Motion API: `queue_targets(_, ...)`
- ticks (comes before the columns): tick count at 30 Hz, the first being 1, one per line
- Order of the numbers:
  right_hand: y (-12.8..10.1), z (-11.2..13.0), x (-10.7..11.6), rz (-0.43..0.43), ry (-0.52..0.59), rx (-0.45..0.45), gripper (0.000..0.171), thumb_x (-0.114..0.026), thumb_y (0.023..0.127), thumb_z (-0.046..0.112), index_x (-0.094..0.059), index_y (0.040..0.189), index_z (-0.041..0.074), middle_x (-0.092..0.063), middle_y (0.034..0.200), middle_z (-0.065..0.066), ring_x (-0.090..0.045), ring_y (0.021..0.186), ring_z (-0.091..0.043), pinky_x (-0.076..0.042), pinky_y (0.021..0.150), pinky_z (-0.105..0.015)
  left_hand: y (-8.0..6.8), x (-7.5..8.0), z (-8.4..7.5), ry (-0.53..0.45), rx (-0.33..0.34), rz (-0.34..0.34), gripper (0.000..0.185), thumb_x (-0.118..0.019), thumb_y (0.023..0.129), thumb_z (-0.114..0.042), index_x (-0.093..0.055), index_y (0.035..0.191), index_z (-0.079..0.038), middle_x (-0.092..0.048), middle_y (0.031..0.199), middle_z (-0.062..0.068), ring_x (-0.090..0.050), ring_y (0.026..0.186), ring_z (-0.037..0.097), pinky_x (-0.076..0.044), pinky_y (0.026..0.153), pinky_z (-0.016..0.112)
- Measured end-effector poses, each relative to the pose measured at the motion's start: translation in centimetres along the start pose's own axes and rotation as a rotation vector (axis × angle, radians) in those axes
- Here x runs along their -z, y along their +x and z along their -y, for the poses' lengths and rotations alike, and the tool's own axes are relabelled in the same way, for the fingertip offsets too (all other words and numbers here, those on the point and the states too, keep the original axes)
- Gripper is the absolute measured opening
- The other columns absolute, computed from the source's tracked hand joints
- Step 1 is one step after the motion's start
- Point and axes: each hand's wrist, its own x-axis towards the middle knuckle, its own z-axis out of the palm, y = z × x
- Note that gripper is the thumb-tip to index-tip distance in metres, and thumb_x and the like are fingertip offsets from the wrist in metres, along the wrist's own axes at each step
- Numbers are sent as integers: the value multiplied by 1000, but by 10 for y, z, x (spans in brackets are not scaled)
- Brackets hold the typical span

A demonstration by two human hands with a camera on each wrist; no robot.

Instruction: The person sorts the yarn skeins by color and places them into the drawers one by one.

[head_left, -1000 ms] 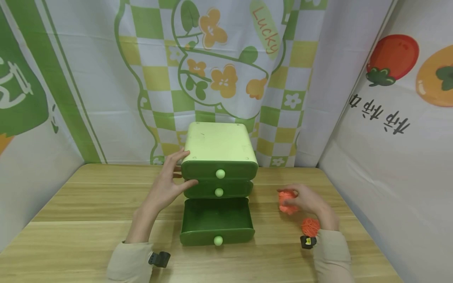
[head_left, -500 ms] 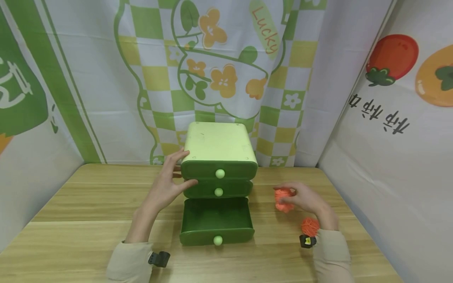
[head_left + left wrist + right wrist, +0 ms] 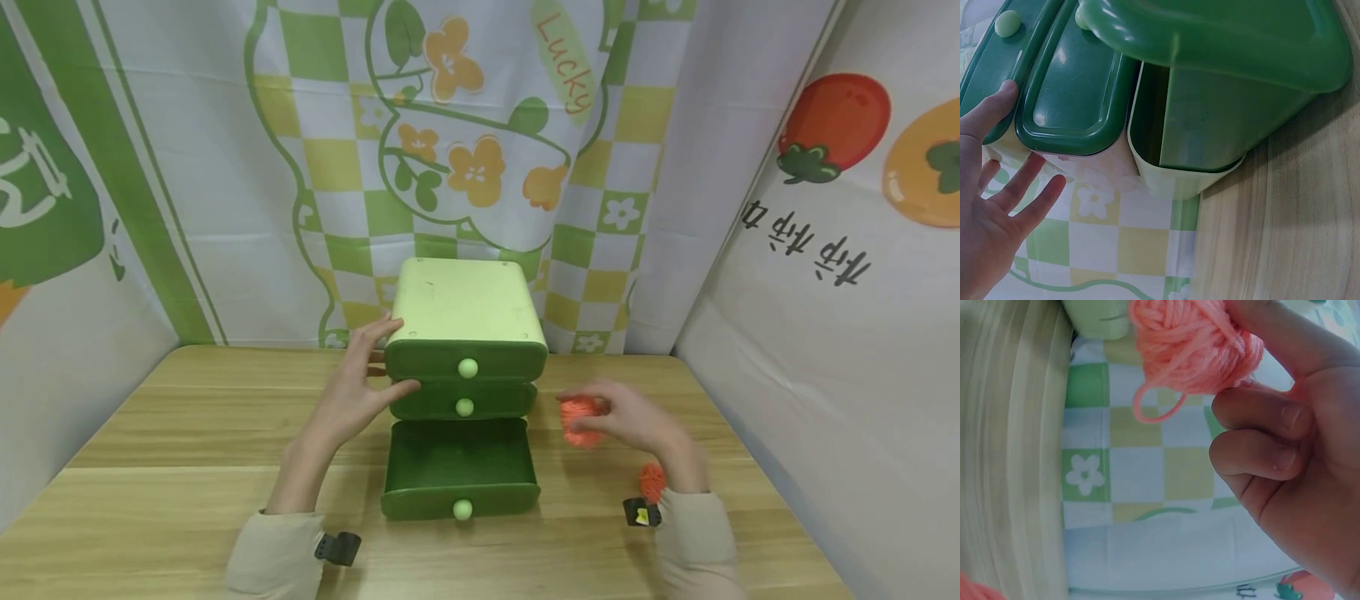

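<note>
My right hand (image 3: 630, 417) pinches a ball of coral yarn (image 3: 581, 422) between thumb and fingers, to the right of a small chest of drawers (image 3: 465, 300). In the right wrist view the yarn ball (image 3: 1194, 347) shows a loose loop hanging from it, with two fingers curled below. My left hand (image 3: 352, 392) rests against the chest's left side, fingers spread and thumb at the front of the upper drawers. The chest has a pale green top and three dark green drawers with round knobs. Its bottom drawer (image 3: 461, 500) is pulled out and bare inside.
A second, orange-red yarn ball (image 3: 652, 482) lies on the wooden table (image 3: 187, 433) beside the right wrist, partly hidden by the wrist camera (image 3: 642, 512). Printed curtains (image 3: 322, 167) stand close behind the chest and at both sides.
My right hand has carried the coral yarn ball left, closer to the chest. The left hand, the chest and the pulled-out drawer stay where they were.
</note>
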Motion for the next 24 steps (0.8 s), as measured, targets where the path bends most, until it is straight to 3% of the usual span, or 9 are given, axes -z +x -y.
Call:
queue_targets(11, 0, 24, -3, 2, -50, 42, 43, -74, 89, 37, -66, 131, 28, -64, 115, 8, -59, 97, -12, -50, 84, -32, 0, 0, -1, 6, -3, -1, 89, -85, 80, -23, -33, 151, -35, -24, 162, 2, -60, 109, 31, -54, 90, 47)
queue_targets(18, 3, 38, -8, 28, -97, 115, 39, -72, 91, 36, -67, 129, 29, -61, 104, 12, -51, 76, -9, -46, 68, -25, 0, 0, 0, 1, -9, -3, 89, -85, 80, -22, -33, 151, -35, -24, 163, 4, -60, 110, 30, -53, 90, 47)
queue_targets(24, 7, 49, -16, 29, -91, 200, 36, -74, 90, 29, -69, 125, 29, -62, 104, 12, -53, 77, -8, -48, 69, -24, 0, 0, 0, -3, -8, -1, 90, -85, 79, -22, -33, 151, -35, -24, 163, 7, -60, 110, 31, -54, 89, 47)
